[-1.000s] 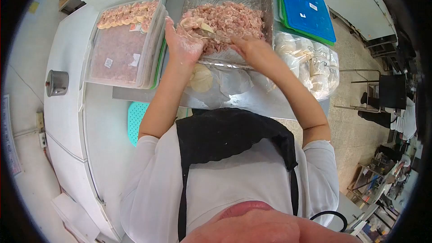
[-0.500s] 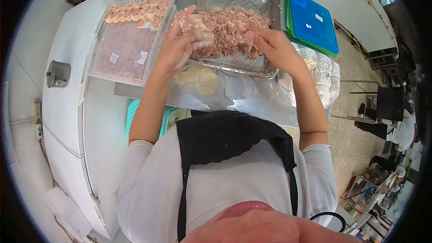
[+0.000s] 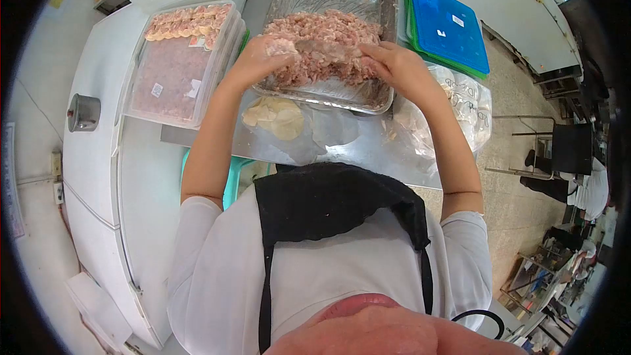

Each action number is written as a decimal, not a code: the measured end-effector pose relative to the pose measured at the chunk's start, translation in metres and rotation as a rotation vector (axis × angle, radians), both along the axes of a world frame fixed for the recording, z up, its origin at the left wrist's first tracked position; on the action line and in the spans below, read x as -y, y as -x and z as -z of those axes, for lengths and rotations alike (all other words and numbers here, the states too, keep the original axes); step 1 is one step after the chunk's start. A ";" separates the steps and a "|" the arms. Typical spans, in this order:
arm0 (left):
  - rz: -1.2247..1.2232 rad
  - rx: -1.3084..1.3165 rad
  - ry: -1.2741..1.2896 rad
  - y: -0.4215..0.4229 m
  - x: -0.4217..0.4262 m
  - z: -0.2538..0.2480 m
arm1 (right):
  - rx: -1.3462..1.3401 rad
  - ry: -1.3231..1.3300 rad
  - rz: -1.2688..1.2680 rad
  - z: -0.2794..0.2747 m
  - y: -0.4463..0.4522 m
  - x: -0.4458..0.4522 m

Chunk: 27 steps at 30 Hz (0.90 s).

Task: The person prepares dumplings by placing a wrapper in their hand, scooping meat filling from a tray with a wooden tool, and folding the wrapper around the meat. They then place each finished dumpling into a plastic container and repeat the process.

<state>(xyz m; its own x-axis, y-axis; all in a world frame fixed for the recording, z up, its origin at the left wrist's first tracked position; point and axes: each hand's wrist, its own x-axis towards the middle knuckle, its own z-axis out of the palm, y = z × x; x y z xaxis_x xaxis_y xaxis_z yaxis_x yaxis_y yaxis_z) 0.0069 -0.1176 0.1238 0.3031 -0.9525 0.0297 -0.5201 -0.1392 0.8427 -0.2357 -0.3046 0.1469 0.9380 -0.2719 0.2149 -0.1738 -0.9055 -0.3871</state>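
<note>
My left hand (image 3: 264, 60) is over the left side of a metal tray (image 3: 389, 20). Its fingers are curled round a wrapper with ground meat (image 3: 281, 46), partly hidden by the hand. At the right side of the meat, my right hand (image 3: 402, 69) has its fingers pinched together and pointing left. A blurred greyish strip lies between the hands, and I cannot make out whether it is a tool in the right fingers. Pink ground meat (image 3: 328, 23) is heaped across the middle of the tray. Round pale yellow wrappers (image 3: 279, 118) lie in front of it on the metal table.
Left of the tray is a clear plastic container (image 3: 174, 79) with rows of meat dumplings at its far end. Blue and green lids (image 3: 453, 29) are stacked to the right, with marked plastic packs (image 3: 463, 102) below them. A metal pot (image 3: 84, 113) stands far left.
My left hand has come lower, and the wrapper with meat is nearer the heap. My right hand stays at the right side of the meat. The whole view has shifted slightly.
</note>
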 end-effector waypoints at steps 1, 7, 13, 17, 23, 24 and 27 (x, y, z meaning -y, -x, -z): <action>-0.081 -0.043 0.023 0.003 0.000 -0.001 | 0.002 0.002 0.001 0.012 0.005 0.010; -0.118 0.092 0.090 0.029 -0.011 -0.023 | -0.118 -0.124 0.168 0.022 0.041 0.040; 0.179 0.234 0.221 0.037 -0.007 -0.038 | 0.069 -0.228 -0.113 -0.032 0.032 -0.033; 0.106 0.198 0.102 0.029 -0.019 -0.044 | 0.165 0.119 -0.056 -0.053 0.022 -0.063; 0.166 0.115 0.183 -0.005 -0.051 -0.055 | 0.171 0.335 0.055 -0.059 -0.005 -0.103; 0.109 -0.079 0.074 -0.009 -0.061 -0.062 | 0.184 0.212 0.074 -0.072 -0.007 -0.104; 0.045 -0.046 0.178 -0.028 -0.089 -0.056 | 0.182 -0.005 0.079 -0.093 -0.019 -0.120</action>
